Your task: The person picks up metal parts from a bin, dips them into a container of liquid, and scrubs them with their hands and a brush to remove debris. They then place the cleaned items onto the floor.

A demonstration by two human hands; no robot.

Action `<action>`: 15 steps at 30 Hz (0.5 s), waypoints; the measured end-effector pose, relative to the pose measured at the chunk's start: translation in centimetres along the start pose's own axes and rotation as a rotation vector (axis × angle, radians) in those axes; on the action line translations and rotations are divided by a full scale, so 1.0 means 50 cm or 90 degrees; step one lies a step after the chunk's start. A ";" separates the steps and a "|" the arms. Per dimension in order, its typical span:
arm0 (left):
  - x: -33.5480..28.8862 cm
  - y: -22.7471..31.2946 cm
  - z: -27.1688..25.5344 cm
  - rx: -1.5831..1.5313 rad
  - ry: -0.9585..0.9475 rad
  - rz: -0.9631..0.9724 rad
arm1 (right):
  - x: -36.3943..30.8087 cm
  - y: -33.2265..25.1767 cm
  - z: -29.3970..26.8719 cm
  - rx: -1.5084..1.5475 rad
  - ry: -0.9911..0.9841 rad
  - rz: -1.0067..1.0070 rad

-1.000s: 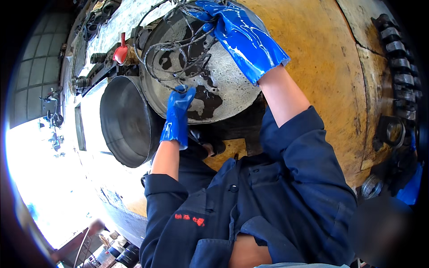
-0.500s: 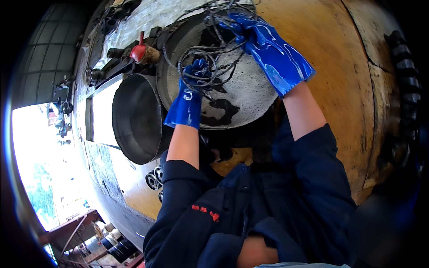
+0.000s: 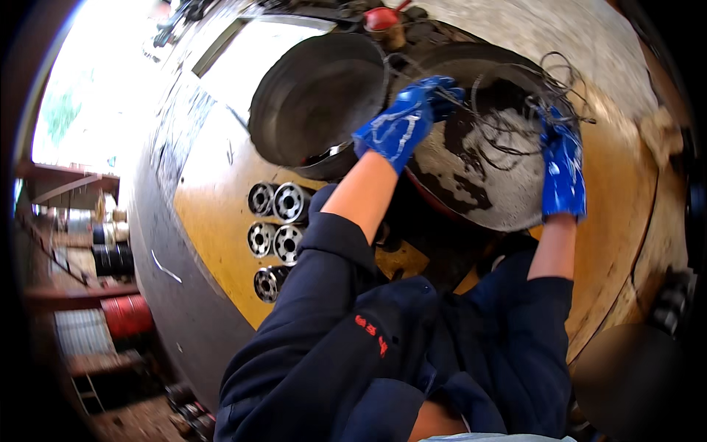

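Loops of thin dark wire rope [image 3: 508,152] hang over a wide round pan [image 3: 434,193] of grey foamy liquid with dark patches. My left hand [image 3: 409,118], in a wet blue rubber glove, is above the pan's left side, its fingers closed on a strand of the rope. Along the right side of the same pan, my right hand [image 3: 563,162], gloved alike, grips the tangled end. Its fingertips are partly hidden by the coils, some of which stick out past the pan's far right rim.
Left of the liquid stands a second deep dark pan [image 3: 317,96]. Several short metal cylinders with holed ends [image 3: 289,202] stand on the yellowish floor near my left arm. Beyond the pans sits a red scoop [image 3: 381,18]. Drums [image 3: 127,315] are at the far left.
My view has swung left, so the pans sit further right in it and more metal cylinders show. My hands have moved apart, stretching the wire rope between them.
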State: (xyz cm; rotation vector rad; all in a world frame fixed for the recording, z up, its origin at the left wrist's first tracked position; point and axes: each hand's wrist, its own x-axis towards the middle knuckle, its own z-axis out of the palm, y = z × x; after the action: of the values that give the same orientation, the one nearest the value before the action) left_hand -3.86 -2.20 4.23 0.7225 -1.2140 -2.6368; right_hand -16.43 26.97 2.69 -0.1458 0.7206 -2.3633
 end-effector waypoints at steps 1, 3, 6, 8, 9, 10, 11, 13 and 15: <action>-0.022 0.013 0.001 0.028 0.041 0.012 | 0.000 0.011 0.014 -0.018 0.000 0.006; -0.045 0.023 -0.143 0.224 0.038 -0.008 | -0.003 0.080 0.058 -0.023 -0.008 0.054; -0.107 0.061 -0.094 0.422 -0.031 0.143 | -0.007 0.059 0.069 -0.090 0.002 0.054; -0.188 0.110 -0.096 0.393 -0.047 0.137 | -0.001 0.074 0.119 -0.144 -0.009 0.067; -0.220 0.122 -0.134 0.364 -0.048 0.173 | 0.011 0.094 0.153 -0.174 -0.023 0.077; -0.256 0.149 -0.177 0.344 -0.043 0.216 | 0.020 0.124 0.208 -0.199 -0.050 0.092; -0.257 0.145 -0.267 0.198 -0.062 0.313 | 0.029 0.179 0.271 -0.219 -0.083 0.119; -0.335 0.221 -0.283 0.221 -0.004 0.291 | 0.065 0.200 0.377 -0.308 -0.128 0.114; -0.412 0.313 -0.396 0.095 0.036 0.207 | 0.083 0.288 0.520 -0.369 -0.205 0.138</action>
State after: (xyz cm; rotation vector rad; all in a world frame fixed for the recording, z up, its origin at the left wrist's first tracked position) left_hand 22.72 -19.18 12.37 0.5609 -1.3906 -2.2683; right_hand -4.31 3.25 16.59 -0.6442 1.1694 -1.8126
